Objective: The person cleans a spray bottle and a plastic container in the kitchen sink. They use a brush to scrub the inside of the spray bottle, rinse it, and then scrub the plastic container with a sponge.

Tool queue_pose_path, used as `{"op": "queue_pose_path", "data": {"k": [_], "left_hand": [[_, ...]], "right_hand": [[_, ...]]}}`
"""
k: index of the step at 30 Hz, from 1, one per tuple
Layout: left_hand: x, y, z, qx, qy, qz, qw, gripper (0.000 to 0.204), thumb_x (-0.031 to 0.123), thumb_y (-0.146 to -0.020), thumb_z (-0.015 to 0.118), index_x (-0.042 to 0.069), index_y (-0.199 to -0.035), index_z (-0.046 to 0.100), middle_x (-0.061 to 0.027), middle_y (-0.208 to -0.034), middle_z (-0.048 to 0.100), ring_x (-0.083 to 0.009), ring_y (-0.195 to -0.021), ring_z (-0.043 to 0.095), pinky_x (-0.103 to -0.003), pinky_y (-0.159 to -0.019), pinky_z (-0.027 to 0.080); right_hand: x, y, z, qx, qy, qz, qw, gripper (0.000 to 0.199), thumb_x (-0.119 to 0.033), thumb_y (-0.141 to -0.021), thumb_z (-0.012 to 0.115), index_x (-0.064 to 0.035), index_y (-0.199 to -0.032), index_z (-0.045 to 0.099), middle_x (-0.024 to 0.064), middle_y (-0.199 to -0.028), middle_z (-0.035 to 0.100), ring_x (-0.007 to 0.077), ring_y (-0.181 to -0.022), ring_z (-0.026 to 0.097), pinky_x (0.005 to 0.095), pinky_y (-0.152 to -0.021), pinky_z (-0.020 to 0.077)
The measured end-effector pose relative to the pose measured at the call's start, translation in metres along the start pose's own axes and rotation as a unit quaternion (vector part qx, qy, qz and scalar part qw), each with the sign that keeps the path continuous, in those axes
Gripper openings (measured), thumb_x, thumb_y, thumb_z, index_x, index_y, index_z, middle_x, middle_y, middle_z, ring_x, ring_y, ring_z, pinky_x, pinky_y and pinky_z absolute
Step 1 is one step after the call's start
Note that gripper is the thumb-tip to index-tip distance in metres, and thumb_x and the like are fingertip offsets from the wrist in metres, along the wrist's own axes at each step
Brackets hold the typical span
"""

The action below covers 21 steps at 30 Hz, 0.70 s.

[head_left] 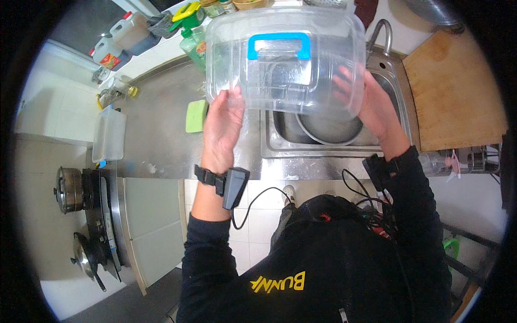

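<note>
A clear plastic storage box (280,72) with a blue carrying handle (279,37) is held up above the front of the sink (328,152). Its near left corner rests against my left hand (223,121), whose fingers curl at the edge. My right hand (372,102) grips the right side, and its fingers show blurred through the clear wall. Below the box, a round metal pan or bowl (344,134) sits in the sink basin, partly hidden. A light green sponge (196,116) lies on the steel counter just left of my left hand.
A translucent bin (110,134) stands at the counter's left end. Green bottle (189,47) and dark-liquid jugs (129,35) line the back. The faucet (383,35) rises behind the sink; a wooden board (458,89) leans at right. Pots (70,189) sit on the left.
</note>
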<state>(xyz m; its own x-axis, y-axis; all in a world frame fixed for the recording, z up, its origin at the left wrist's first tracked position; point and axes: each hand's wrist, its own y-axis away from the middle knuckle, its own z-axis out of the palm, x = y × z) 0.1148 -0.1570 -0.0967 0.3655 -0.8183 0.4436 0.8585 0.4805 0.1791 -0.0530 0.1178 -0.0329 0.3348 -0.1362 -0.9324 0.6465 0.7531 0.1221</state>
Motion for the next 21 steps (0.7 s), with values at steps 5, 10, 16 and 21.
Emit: {"op": "queue_pose_path", "data": {"k": [5, 10, 16, 21], "left_hand": [[-0.033, 0.027, -0.011, 0.074, 0.092, 0.015, 0.993, 0.019, 0.009, -0.092, 0.058, 0.001, -0.108, 0.055, -0.0105, -0.11, 0.062, -0.02, -0.101, 0.062, -0.033, -0.089, 0.053], [-0.062, 0.052, -0.022, 0.04, 0.003, -0.014, 0.999, 0.022, 0.014, -0.093, 0.058, 0.003, -0.112, 0.055, -0.0094, -0.114, 0.061, -0.0199, -0.107, 0.059, -0.034, -0.094, 0.049], [-0.019, 0.046, -0.097, 0.131, -0.764, 0.086, 0.626, 0.036, 0.025, -0.086, 0.067, 0.004, -0.113, 0.06, -0.0185, -0.114, 0.061, -0.0289, -0.104, 0.06, -0.034, -0.087, 0.048], [0.002, 0.031, -0.175, 0.136, -0.894, 0.177, 0.388, 0.027, 0.02, -0.083, 0.061, 0.003, -0.104, 0.061, -0.0186, -0.094, 0.062, -0.0379, -0.092, 0.057, -0.046, -0.083, 0.046]], "right_hand": [[0.039, 0.003, 0.028, -0.095, -0.051, 0.076, 0.991, 0.065, -0.033, -0.095, 0.052, -0.0094, -0.147, 0.021, 0.0156, -0.145, 0.035, 0.0335, -0.131, 0.039, 0.0443, -0.108, 0.0349], [0.063, -0.013, 0.045, -0.015, -0.131, 0.045, 0.99, 0.058, -0.028, -0.095, 0.052, -0.0046, -0.143, 0.029, 0.0156, -0.14, 0.041, 0.0291, -0.123, 0.048, 0.0441, -0.106, 0.0382], [0.056, -0.022, 0.002, 0.128, -0.031, 0.001, 0.991, 0.044, -0.023, -0.094, 0.057, -0.0015, -0.129, 0.044, 0.012, -0.117, 0.06, 0.0202, -0.108, 0.058, 0.0335, -0.09, 0.0474], [0.057, -0.013, -0.027, 0.137, 0.056, -0.013, 0.989, 0.03, -0.025, -0.094, 0.058, -0.0073, -0.118, 0.051, 0.0088, -0.112, 0.064, 0.0151, -0.101, 0.061, 0.0263, -0.078, 0.0449]]}}
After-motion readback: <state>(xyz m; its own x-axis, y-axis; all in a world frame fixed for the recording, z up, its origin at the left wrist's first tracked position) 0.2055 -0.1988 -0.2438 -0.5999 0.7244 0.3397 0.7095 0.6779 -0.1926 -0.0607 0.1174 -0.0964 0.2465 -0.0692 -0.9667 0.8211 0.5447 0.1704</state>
